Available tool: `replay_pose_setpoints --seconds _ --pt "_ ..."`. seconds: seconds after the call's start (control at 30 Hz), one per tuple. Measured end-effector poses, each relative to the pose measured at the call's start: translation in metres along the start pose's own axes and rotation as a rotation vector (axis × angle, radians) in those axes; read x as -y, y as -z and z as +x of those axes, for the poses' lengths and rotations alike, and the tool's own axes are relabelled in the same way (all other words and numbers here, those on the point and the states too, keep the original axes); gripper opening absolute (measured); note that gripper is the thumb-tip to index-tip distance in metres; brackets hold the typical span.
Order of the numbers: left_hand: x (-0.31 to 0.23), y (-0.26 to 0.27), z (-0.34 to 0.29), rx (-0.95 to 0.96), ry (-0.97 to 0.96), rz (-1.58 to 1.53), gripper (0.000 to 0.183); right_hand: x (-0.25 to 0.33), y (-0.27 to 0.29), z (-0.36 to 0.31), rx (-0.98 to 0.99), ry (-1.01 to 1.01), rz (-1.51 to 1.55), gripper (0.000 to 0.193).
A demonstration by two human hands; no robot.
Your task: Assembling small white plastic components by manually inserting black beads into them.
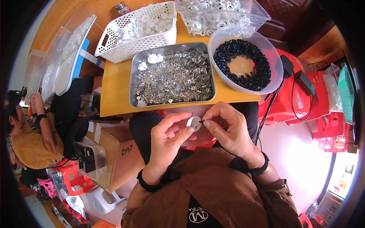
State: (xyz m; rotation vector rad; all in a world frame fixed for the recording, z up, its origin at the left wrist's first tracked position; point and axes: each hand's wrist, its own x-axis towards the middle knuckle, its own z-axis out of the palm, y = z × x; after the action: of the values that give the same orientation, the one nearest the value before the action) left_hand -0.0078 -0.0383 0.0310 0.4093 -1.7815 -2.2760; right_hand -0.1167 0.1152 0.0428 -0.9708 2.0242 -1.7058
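Between thumb and fingers, my left hand [172, 131] holds a small round white plastic part [195, 123] with holes in its face. My right hand [228, 127] pinches a tiny black piece [201, 122] against the right edge of that part. Both hands are over my lap, just off the table's near edge. Beyond them stands a metal tray [134, 81] full of small metal pieces, with a few white parts on top at its far left. To its right, a clear round bowl [276, 60] has small black pieces heaped in a ring.
A white perforated basket [110, 55] and a clear bin [262, 16], both with white plastic parts, stand at the back of the yellow table [118, 87]. A cardboard box [123, 159] is at left, red stools [291, 102] at right. Another person [38, 140] works at far left.
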Motion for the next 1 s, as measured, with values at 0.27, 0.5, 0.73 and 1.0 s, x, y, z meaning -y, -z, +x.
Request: replay_pose_setpoints --seconds 0.27,0.5,0.73,1.0 --pt "-0.003 -0.002 -0.002 -0.016 0.000 -0.076 0.029 0.004 -0.006 0.001 -0.031 0.106 -0.137 0.009" --pt "-0.004 -0.003 -0.003 -0.016 -0.017 -0.028 0.029 0.006 -0.010 0.003 -0.023 0.166 -0.203 0.007" --pt "-0.005 -0.005 -0.003 -0.020 -0.078 0.063 0.027 0.002 -0.010 0.005 -0.026 0.238 -0.278 0.009" --pt "0.001 -0.007 -0.001 -0.020 -0.157 0.145 0.025 0.014 -0.008 0.004 0.038 0.301 -0.494 0.013"
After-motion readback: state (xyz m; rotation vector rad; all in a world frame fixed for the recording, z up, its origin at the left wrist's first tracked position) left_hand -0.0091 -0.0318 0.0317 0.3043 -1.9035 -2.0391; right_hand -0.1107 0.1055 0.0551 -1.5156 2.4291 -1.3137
